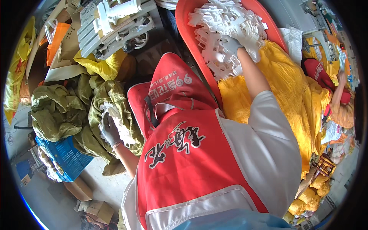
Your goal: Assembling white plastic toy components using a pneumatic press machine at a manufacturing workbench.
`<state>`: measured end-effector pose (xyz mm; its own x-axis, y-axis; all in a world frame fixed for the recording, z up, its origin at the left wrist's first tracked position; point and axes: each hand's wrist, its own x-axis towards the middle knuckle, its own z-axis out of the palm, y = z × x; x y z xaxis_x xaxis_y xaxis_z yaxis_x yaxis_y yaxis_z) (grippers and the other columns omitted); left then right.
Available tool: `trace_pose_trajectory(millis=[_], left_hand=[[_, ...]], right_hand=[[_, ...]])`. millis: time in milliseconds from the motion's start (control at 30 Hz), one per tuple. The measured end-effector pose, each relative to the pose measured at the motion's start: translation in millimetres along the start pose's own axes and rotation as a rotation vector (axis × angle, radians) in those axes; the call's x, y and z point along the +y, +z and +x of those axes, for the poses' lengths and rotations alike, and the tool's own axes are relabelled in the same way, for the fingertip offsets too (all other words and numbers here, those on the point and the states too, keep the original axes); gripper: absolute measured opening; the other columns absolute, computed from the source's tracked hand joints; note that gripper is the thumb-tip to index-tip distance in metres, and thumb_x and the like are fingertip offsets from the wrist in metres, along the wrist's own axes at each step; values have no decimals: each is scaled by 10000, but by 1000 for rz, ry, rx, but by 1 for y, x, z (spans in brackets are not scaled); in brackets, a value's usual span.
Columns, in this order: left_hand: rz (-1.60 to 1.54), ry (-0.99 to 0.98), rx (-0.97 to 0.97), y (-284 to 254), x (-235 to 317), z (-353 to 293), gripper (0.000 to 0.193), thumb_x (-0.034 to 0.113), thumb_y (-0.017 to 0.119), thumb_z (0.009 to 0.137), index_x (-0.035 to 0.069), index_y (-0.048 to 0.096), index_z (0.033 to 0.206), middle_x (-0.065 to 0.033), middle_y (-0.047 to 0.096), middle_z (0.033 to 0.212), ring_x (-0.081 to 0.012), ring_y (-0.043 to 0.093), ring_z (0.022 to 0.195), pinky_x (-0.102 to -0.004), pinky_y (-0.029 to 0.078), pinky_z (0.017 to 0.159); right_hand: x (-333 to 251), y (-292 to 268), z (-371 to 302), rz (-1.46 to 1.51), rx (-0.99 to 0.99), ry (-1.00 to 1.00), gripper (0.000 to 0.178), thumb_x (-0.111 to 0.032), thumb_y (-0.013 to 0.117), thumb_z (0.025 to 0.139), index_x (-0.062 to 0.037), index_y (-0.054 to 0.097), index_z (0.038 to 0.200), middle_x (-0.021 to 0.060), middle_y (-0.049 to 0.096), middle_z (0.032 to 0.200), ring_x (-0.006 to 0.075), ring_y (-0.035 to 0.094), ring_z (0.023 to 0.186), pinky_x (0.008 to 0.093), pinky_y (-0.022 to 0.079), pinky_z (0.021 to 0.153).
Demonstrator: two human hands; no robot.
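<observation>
My right hand (231,45), in a grey glove, reaches into a heap of white plastic parts (214,21) in a long red tub (186,28). Its fingertips are lost among the parts, so its grip cannot be made out. On the left, my left hand (109,132), also gloved in grey, is at the mouth of an olive woven sack (132,134). White pieces (123,124) lie in that sack beside the hand. The left fingers look apart, with nothing plainly held in them.
Yellow-orange woven cloth (281,103) covers the tub's near end. A machine with metal plates (115,34) stands at the upper left. Left of me are a blue crate (65,157) and cardboard boxes (99,212). Another person's arm (337,92) shows at the far right.
</observation>
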<state>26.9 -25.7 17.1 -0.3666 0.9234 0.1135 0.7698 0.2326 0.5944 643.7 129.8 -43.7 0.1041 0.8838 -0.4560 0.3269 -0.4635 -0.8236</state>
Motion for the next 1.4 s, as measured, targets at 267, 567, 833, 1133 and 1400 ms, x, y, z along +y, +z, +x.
trace_pose_trajectory(millis=[267,567,833,1133,1400], left_hand=[[117,67,7,0,12,3,230,228,555,883,152,681,1059,-64,682,1035,-265,620,906,-359,448,843],[-82,93,-38,-18,108,35,285,188,552,894,33,623,1122,-148,642,1093,-297,593,1052,-346,452,899],[-182,401,94,-25,140,81,233,113,575,858,25,647,1060,-163,652,1057,-305,620,999,-354,475,873],[-149,726,168,-25,242,155,299,146,625,836,47,623,1119,-147,629,1125,-313,579,1072,-362,449,924],[-253,654,-177,-10,275,188,402,193,678,798,52,578,1161,-168,634,1057,-350,613,954,-378,495,801]], right_hand=[[29,63,-18,-1613,122,-297,242,-212,513,850,-131,660,1023,71,614,1067,245,578,1014,391,478,819],[80,61,13,-1595,264,-219,301,-126,463,868,-120,585,1143,84,591,1111,273,580,1008,388,505,788],[-19,46,-51,-1069,63,-212,665,-118,640,734,-114,402,1355,136,463,1348,341,535,1118,415,453,921],[-34,33,-72,41,30,-466,542,-36,529,891,9,330,1392,129,405,1402,211,402,1276,304,312,1057],[-49,35,-99,289,30,-427,485,-109,487,931,14,358,1381,94,423,1370,184,411,1250,285,317,1038]])
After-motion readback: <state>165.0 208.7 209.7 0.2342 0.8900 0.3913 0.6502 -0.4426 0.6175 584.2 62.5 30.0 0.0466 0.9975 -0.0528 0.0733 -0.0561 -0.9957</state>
